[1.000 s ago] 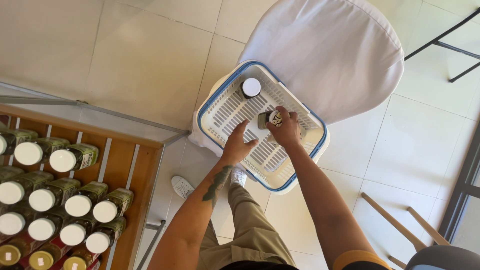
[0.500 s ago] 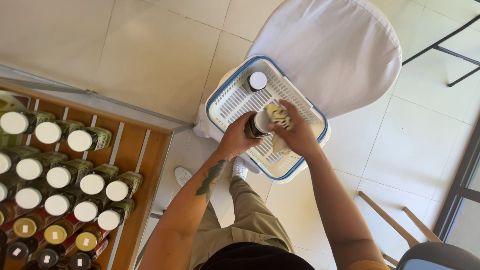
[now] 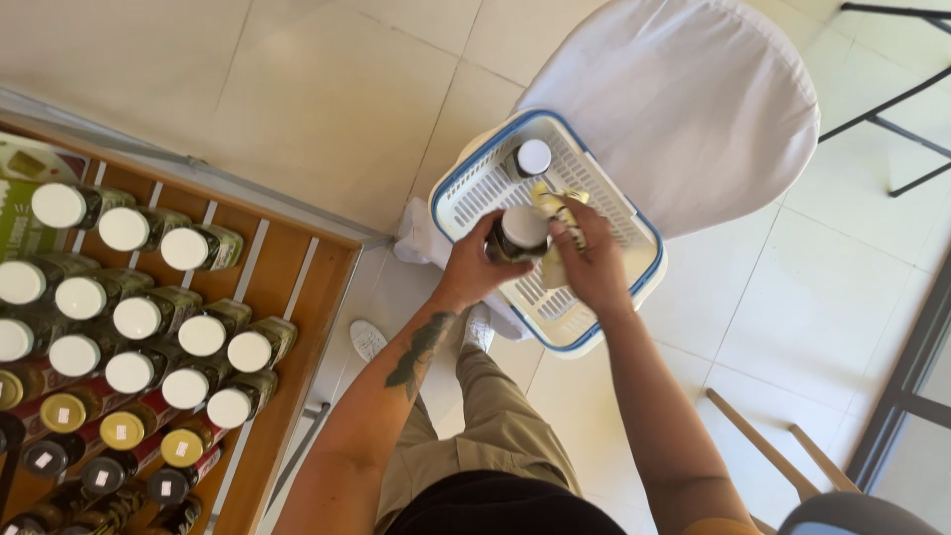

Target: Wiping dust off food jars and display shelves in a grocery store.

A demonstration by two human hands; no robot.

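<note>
both our hands, left hand (image 3: 474, 266) and right hand (image 3: 592, 260), grip a white-lidded jar (image 3: 519, 234) above the white basket (image 3: 466, 203), one more jar (image 3: 529, 159) lies inside, rows remain on the wooden shelf (image 3: 297, 267).

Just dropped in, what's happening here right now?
A person stands over a white basket with a blue rim, set on a chair draped in white cloth. Both hands are on a dark jar with a white lid, held above the basket: the left hand grips its side and the right hand is against the other side. A second white-lidded jar sits in the basket's far corner. To the left, a wooden shelf holds rows of similar jars.
</note>
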